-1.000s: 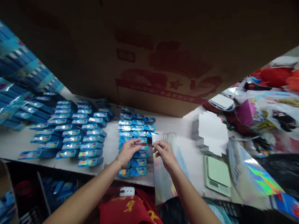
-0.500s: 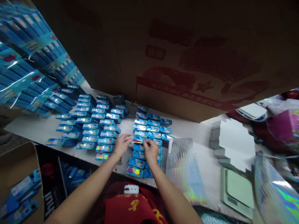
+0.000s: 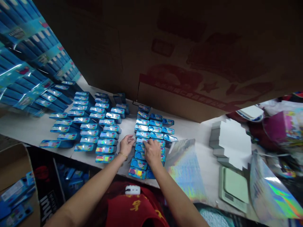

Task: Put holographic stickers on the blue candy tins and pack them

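Note:
Rows of slim blue boxes [image 3: 155, 129] stand on end on the white table in front of me. Over the near part of this group lies my right hand [image 3: 152, 153], its fingertips resting on a box top and no held thing visible. Just left of the same boxes is my left hand [image 3: 127, 145], palm turned inward, thumb and fingers slightly apart with nothing visible between them. Some box tops bear shiny, colour-shifting stickers, such as the near box [image 3: 137, 172]; others show a bare round mark. A sheet of silvery rainbow film [image 3: 187, 171] lies right of the boxes.
A large cardboard carton [image 3: 170, 78] looms at the back. More blue boxes [image 3: 107, 134] stand in rows at left, beside wrapped stacks [image 3: 28, 72]. At right are white card stacks [image 3: 233, 142] and a pale green scale [image 3: 234, 186]. An open carton [image 3: 19, 189] is lower left.
The shiny strip held between both hands is no longer visible. My right hand has lowered onto the box tops, and my left hand has drawn slightly away from it.

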`<state>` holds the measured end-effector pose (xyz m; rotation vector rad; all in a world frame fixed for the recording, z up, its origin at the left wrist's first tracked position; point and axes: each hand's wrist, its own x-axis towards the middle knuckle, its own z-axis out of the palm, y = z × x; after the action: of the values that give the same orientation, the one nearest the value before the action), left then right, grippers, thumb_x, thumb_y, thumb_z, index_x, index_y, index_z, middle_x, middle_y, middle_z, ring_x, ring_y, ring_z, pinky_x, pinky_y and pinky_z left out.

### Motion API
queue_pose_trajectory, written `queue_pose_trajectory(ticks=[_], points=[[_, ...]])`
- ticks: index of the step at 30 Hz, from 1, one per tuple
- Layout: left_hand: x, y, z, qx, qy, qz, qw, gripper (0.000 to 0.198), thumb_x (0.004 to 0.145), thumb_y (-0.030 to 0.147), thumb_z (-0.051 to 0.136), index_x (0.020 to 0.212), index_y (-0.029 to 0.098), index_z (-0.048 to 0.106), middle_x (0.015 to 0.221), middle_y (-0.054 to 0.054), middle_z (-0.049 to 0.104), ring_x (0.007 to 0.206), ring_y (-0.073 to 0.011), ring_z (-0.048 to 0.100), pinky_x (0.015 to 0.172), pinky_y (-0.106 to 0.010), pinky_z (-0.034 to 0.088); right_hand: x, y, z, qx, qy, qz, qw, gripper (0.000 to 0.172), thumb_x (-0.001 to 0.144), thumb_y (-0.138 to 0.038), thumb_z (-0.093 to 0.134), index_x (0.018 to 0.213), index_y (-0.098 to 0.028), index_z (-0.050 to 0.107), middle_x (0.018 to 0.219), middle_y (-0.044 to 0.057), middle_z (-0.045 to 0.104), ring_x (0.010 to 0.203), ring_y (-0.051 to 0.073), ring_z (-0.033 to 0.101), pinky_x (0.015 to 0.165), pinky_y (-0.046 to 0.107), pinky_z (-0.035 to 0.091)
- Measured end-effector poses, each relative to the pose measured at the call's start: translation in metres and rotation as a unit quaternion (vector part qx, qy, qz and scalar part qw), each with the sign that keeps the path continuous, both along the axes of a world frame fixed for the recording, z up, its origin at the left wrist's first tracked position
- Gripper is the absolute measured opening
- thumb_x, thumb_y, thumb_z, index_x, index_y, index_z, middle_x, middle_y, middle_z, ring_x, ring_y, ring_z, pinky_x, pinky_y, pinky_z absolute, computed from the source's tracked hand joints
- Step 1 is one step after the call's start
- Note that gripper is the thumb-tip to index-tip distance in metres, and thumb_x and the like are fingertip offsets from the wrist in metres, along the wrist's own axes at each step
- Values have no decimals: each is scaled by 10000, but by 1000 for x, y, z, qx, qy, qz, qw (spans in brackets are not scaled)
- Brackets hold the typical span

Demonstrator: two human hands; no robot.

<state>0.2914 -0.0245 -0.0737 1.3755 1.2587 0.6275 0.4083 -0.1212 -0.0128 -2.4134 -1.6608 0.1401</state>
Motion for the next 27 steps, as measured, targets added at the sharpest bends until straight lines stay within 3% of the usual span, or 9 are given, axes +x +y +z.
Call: queue_pose_trajectory(ticks=[2,4,7,10,14,17,21,24,27], points=[[1,-5,14,72,43,7,996,275,674,282,570,919,158,557,759,-24,583,625,-127,557,591,-256,457,6,-7,5,-16,-11,55,998,344,795,-152,433,1104,-264,534,845,55,543,760,194,438,656,317,281],[12,-12,35,177,69,-44,981,245,751,280,493,959,168,555,826,-46,586,720,-146,553,657,-276,456,19,-19,12,0,-3,54,999,340,796,-155,431,1097,-264,543,841,49,538,766,190,444,659,318,290],[48,-28,66,276,48,-183,942,258,800,286,447,1020,197,548,929,-49,590,877,-169,522,798,-312,421,55,-46,17,107,15,-33,994,296,824,-179,398,1056,-241,571,897,48,543,822,184,462,700,318,319],[98,-46,80,310,69,-300,899,285,765,339,509,1015,213,560,980,-45,581,935,-191,489,837,-338,393,102,-76,11,192,14,-104,976,286,840,-194,382,1051,-232,572,956,52,543,873,182,468,747,327,351],[155,-65,75,338,191,-388,836,289,727,365,550,968,210,586,947,-69,556,925,-226,462,770,-357,386,146,-93,-14,173,21,-62,983,281,837,-200,397,1060,-228,567,1024,66,531,903,181,473,768,331,383],[178,-73,66,338,238,-404,816,202,779,325,477,863,214,623,884,-67,562,888,-221,465,733,-352,366,157,-91,-29,138,1,-54,989,266,838,-205,414,1046,-237,577,1020,60,548,897,179,480,751,320,392],[188,-79,59,303,262,-373,837,288,820,329,396,743,200,642,849,-65,582,859,-208,473,728,-342,345,159,-93,-33,104,-66,-10,992,302,838,-182,421,1109,-235,543,1073,62,560,940,193,465,781,325,381],[190,-79,60,256,261,-352,862,278,795,355,441,693,201,649,824,-54,602,856,-206,489,746,-337,333,160,-103,-34,97,-109,37,989,343,840,-158,409,1171,-194,492,1162,84,527,1004,205,443,808,333,374],[192,-79,61,220,239,-341,882,284,775,370,471,640,196,649,777,-52,615,814,-206,514,726,-331,333,159,-110,-38,98,-112,39,988,328,848,-156,395,1160,-182,494,1193,89,510,989,191,462,789,316,384]])
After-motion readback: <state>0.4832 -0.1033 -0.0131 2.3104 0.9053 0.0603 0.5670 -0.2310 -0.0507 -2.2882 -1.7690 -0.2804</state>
